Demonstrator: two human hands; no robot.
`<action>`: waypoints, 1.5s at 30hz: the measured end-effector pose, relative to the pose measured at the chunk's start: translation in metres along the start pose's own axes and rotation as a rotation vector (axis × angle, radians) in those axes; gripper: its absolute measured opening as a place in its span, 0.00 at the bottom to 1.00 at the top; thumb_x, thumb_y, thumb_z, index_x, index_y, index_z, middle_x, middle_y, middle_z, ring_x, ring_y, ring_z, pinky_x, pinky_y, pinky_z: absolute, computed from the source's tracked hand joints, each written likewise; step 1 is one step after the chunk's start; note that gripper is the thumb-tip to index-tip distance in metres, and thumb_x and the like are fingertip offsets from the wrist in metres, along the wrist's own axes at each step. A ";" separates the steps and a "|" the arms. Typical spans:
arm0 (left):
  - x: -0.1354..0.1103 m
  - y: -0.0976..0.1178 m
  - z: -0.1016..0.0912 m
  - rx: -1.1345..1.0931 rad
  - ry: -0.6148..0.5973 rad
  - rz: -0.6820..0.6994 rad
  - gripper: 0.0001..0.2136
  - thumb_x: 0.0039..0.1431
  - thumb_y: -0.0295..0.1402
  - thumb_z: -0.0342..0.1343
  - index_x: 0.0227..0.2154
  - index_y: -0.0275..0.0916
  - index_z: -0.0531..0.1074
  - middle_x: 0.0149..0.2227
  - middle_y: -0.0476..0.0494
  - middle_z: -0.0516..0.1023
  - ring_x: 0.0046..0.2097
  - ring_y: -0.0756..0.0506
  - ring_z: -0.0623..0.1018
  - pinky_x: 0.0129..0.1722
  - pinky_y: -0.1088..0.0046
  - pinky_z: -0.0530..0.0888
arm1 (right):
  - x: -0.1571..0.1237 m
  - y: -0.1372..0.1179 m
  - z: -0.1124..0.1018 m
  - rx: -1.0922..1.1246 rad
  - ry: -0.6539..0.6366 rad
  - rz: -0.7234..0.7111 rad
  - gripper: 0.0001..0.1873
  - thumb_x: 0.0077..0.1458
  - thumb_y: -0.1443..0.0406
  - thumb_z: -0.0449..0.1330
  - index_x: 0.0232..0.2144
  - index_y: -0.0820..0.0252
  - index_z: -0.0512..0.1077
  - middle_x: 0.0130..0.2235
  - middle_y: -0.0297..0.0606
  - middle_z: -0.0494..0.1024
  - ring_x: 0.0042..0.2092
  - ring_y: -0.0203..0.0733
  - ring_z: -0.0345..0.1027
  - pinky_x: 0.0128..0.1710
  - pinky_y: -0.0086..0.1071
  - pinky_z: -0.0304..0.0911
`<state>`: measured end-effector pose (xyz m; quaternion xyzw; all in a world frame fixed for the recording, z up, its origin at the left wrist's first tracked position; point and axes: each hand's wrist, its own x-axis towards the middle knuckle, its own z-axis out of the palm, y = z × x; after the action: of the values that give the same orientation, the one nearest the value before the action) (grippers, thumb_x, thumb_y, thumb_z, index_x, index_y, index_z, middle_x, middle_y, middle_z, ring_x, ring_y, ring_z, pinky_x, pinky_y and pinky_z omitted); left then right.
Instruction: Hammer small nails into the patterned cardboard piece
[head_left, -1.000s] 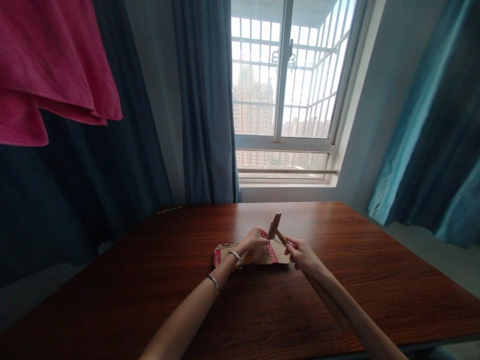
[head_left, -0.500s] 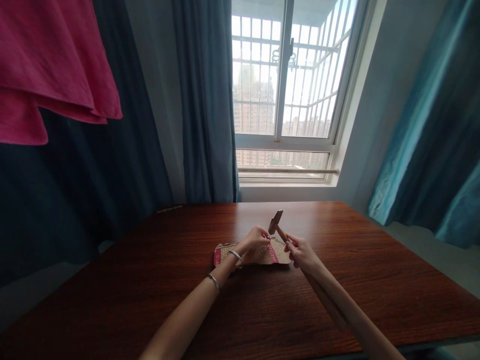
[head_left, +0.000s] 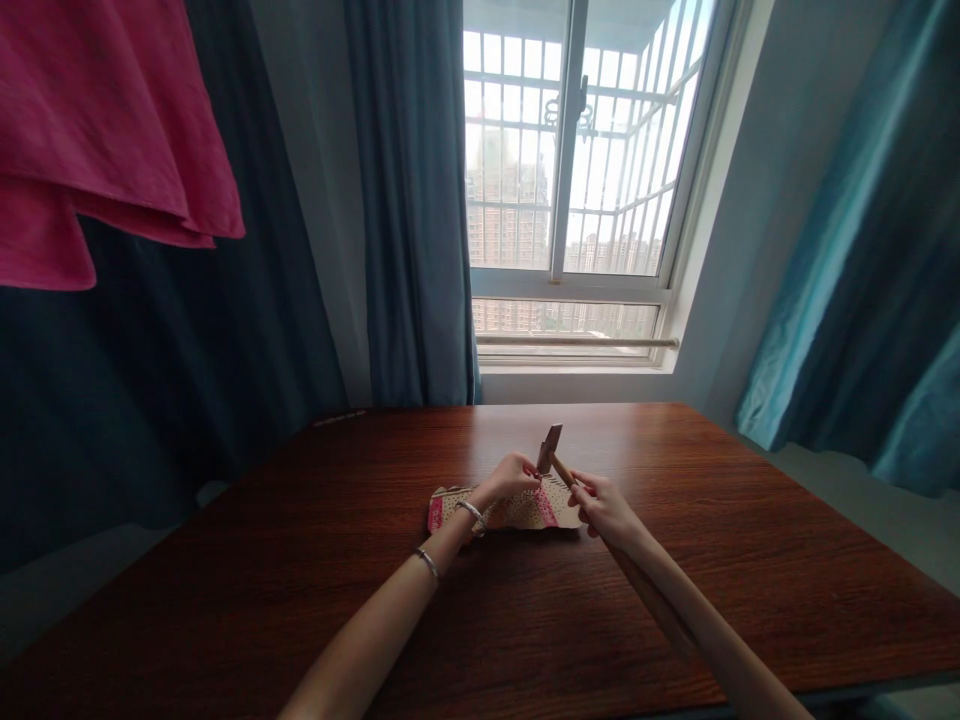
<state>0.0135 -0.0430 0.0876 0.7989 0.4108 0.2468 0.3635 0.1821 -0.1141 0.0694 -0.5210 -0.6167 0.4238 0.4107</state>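
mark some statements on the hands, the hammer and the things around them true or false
1. The right hand holds the hammer. True.
2. The hammer lies out of reach of the left hand. False: its head is close by that hand's fingertips.
3. A dotted sheet with pink bands lies on the table. True.
4. Both bracelets are on the right arm. False: the two bracelets are on the left arm.
5. A pink cloth hangs at the picture's upper left. True.
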 end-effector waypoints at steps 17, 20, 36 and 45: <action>0.014 -0.021 0.005 -0.005 0.029 0.137 0.10 0.39 0.33 0.58 0.17 0.28 0.73 0.24 0.42 0.73 0.28 0.47 0.70 0.28 0.74 0.64 | -0.002 -0.002 -0.004 -0.006 -0.024 0.024 0.20 0.50 0.61 0.48 0.45 0.60 0.65 0.25 0.31 0.63 0.17 0.26 0.53 0.09 0.21 0.54; 0.015 -0.023 0.006 0.001 0.037 0.146 0.10 0.39 0.33 0.58 0.18 0.28 0.73 0.24 0.42 0.73 0.28 0.47 0.70 0.28 0.75 0.64 | -0.002 -0.004 -0.004 0.004 -0.012 0.032 0.20 0.49 0.61 0.48 0.45 0.60 0.65 0.25 0.31 0.63 0.16 0.26 0.52 0.09 0.20 0.53; 0.029 -0.049 0.012 0.087 0.034 0.111 0.10 0.39 0.33 0.56 0.23 0.30 0.76 0.22 0.46 0.74 0.27 0.48 0.70 0.25 0.77 0.62 | -0.007 -0.007 -0.006 0.051 -0.013 0.021 0.21 0.49 0.60 0.49 0.46 0.60 0.64 0.26 0.32 0.65 0.17 0.26 0.53 0.09 0.21 0.53; 0.037 -0.070 0.013 0.211 0.016 0.106 0.13 0.42 0.36 0.55 0.30 0.35 0.76 0.27 0.46 0.76 0.29 0.49 0.72 0.28 0.78 0.65 | -0.013 -0.012 -0.012 0.036 0.009 0.056 0.21 0.50 0.61 0.48 0.47 0.60 0.63 0.26 0.32 0.65 0.17 0.26 0.53 0.10 0.20 0.53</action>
<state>0.0091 0.0109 0.0283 0.8513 0.3947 0.2272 0.2604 0.1910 -0.1267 0.0838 -0.5324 -0.5923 0.4436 0.4110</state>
